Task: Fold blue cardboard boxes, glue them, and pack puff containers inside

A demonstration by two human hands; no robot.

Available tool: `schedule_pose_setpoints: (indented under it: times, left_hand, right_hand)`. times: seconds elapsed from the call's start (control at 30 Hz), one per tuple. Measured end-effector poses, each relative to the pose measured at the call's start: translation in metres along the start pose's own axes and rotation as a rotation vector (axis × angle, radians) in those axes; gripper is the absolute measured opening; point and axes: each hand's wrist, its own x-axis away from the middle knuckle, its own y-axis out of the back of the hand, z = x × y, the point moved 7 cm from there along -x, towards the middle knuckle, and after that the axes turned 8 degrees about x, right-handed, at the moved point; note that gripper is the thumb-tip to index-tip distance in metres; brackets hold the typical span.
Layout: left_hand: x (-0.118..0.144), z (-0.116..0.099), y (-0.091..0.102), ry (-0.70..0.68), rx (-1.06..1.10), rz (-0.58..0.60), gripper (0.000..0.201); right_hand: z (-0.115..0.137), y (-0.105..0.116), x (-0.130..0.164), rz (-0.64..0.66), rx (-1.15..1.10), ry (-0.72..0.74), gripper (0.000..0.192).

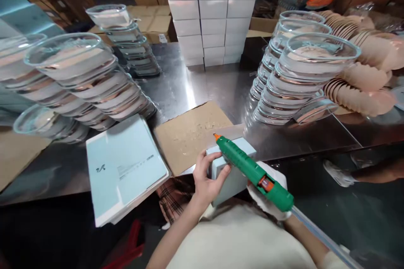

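Green glue gun (240, 156) was angled over the pale-blue box (230, 187) by the worktop's (170, 86) near edge, R gloved hand's (267, 205) grip closed round it, L bare hand's (206, 183) grip part-closed on box's L end. Insp. judged box needed steady hold, nozzle tip (216, 136) away from L hand. Room for moving lay beyond cardboard sheet (189, 134), betw. tub stacks (293, 80).
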Motion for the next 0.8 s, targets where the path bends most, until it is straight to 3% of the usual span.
schedule_pose_setpoints:
  times: [0.13,0.27,0.33,0.43,0.53,0.7,0.8]
  left_hand:
    - [0.002,-0.003,-0.001,-0.022,0.001,0.007,0.026]
    - [0.009,0.008,0.004,0.042,0.024,-0.024,0.028]
    - [0.013,0.016,0.011,0.081,0.038,-0.058,0.031]
    - [0.016,0.023,0.022,0.117,0.027,-0.113,0.033]
    - [0.016,0.025,0.032,0.133,0.035,-0.149,0.032]
    - [0.011,0.023,0.036,0.219,0.145,-0.128,0.037]
    - [0.009,0.021,0.04,0.252,0.211,-0.139,0.038]
  right_hand:
    - [0.011,-0.014,-0.01,-0.065,0.051,0.127,0.015]
    - [0.006,-0.01,-0.012,-0.144,0.115,0.191,0.011]
    - [-0.011,-0.001,-0.011,-0.159,0.078,0.101,0.013]
    - [-0.052,0.009,-0.009,-0.205,-0.168,-0.207,0.021]
    - [-0.08,-0.004,-0.019,-0.169,-0.362,-0.449,0.026]
    - [-0.088,-0.055,-0.072,0.055,-0.465,-0.58,0.049]
    - [-0.094,-0.056,-0.093,0.107,-0.423,-0.615,0.047]
